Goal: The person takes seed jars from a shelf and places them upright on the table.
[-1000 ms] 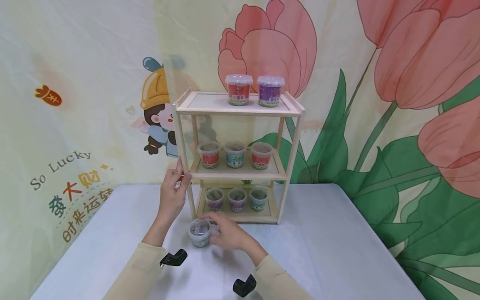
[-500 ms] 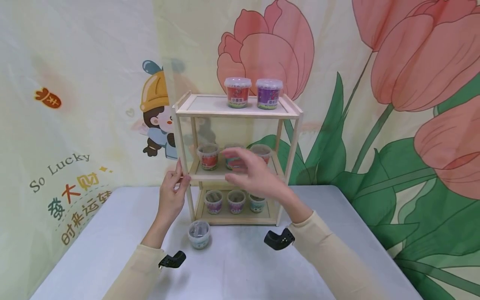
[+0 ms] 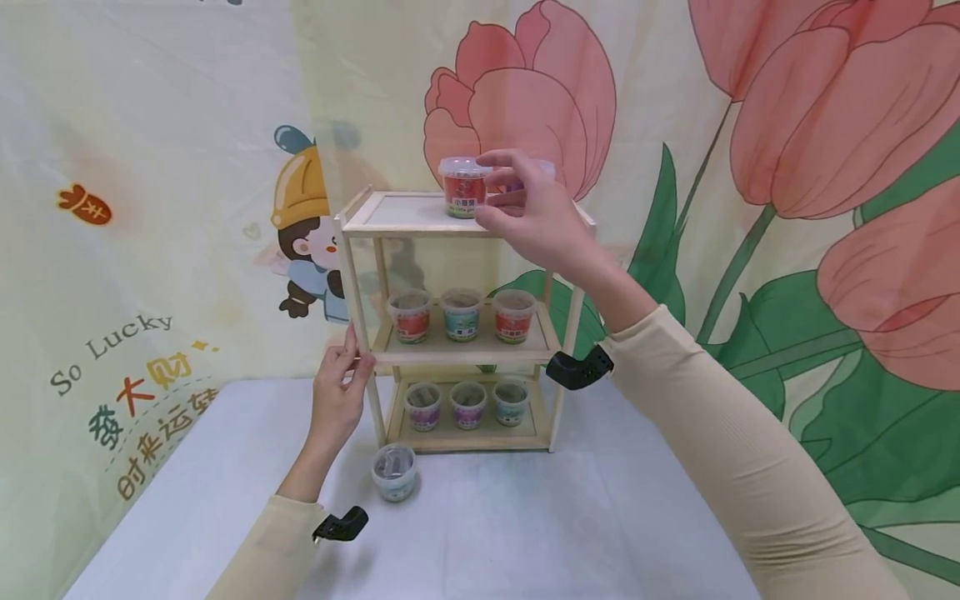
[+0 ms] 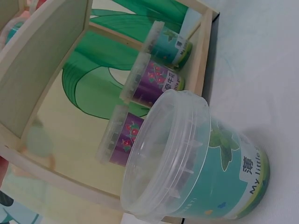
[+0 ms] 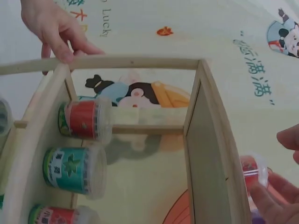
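Note:
My left hand (image 3: 339, 392) pinches the left post of a small wooden three-tier shelf (image 3: 465, 357) at the middle tier. Up on the top tier, my right hand (image 3: 536, 208) is beside a red-labelled lidded plastic cup (image 3: 462, 187), fingers spread at its right side. In the right wrist view the fingertips (image 5: 261, 198) overlap that cup's edge, with the other digit apart from it; firm contact cannot be made out. A purple cup (image 3: 545, 169) behind my right hand is mostly hidden. A teal-labelled cup (image 4: 233, 172) stands on the table, below my left hand.
Two red cups (image 3: 410, 317) and a teal cup (image 3: 461, 317) line the middle tier. Two purple cups (image 3: 423, 408) and a teal cup (image 3: 511, 404) stand on the bottom tier. A white cloth covers the table (image 3: 510, 525); a printed curtain hangs behind.
My right hand has left the teal cup on the table and risen past the middle tier to the red cup on top. The left hand keeps its hold on the shelf.

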`<state>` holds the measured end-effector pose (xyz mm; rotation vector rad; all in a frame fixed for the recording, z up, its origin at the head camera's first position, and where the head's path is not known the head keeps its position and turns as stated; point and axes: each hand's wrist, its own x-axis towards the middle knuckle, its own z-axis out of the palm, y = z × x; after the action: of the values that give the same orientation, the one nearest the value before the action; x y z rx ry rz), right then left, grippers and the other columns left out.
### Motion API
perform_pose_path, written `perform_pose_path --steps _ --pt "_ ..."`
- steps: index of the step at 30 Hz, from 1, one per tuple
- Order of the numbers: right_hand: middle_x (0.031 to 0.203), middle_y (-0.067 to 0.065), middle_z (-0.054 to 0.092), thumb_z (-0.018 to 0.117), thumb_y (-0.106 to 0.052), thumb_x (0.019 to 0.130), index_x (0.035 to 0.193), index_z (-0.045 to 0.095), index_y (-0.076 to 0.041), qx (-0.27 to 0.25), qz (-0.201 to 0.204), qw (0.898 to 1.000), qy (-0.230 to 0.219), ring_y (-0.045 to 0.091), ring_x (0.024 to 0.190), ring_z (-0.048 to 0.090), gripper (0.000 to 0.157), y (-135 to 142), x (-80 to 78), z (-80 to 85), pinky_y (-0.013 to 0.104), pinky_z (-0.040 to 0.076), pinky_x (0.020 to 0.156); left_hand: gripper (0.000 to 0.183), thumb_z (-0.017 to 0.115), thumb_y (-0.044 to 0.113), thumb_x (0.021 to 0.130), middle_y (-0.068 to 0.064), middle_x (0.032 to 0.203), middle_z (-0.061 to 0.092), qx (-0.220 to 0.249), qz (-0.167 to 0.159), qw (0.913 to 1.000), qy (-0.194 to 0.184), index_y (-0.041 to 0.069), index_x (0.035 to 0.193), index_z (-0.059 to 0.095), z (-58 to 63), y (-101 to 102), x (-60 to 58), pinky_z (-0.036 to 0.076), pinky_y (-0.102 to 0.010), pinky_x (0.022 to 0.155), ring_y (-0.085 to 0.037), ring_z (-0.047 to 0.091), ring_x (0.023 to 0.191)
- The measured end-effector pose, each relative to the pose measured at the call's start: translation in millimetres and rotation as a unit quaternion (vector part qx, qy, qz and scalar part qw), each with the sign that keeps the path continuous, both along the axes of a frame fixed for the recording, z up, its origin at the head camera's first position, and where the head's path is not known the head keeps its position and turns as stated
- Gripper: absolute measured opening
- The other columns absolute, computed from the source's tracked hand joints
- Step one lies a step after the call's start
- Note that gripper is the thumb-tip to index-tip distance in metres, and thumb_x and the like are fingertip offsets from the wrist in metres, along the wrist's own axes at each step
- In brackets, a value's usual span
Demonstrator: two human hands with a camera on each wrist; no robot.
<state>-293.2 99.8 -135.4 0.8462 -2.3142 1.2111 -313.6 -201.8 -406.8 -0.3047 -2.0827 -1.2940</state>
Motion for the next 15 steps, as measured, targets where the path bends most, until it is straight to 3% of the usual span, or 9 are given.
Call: perform_pose_path --steps 7,15 --pt "0.144 0.012 0.059 0.069 -0.024 0.102 0.158 0.044 -0.023 0.049 -0.086 0.994 -0.048 0.023 0.123 0.065 0.062 -10.7 -11.8 11.4 0.034 0.059 0.099 0.063 0.066 0.014 0.107 -0.016 0.113 0.055 0.006 -0.004 1.0 -0.001 0.016 0.164 0.039 -1.7 -0.1 -0.5 0.047 -0.002 0.081 0.001 0.054 0.101" --pt "0.156 0.013 0.054 0.069 -0.026 0.102 0.163 0.033 -0.025 0.084 -0.103 0.99 -0.055 0.026 0.124 0.065 0.071 -21.9 -15.9 13.8 0.038 0.057 0.101 0.064 0.069 0.01 0.104 -0.017 0.111 0.058 0.01 -0.001 0.9992 0.038 0.017 0.162 0.043 -2.2 0.9 -1.5 0.048 -0.007 0.087 0.003 0.056 0.104"
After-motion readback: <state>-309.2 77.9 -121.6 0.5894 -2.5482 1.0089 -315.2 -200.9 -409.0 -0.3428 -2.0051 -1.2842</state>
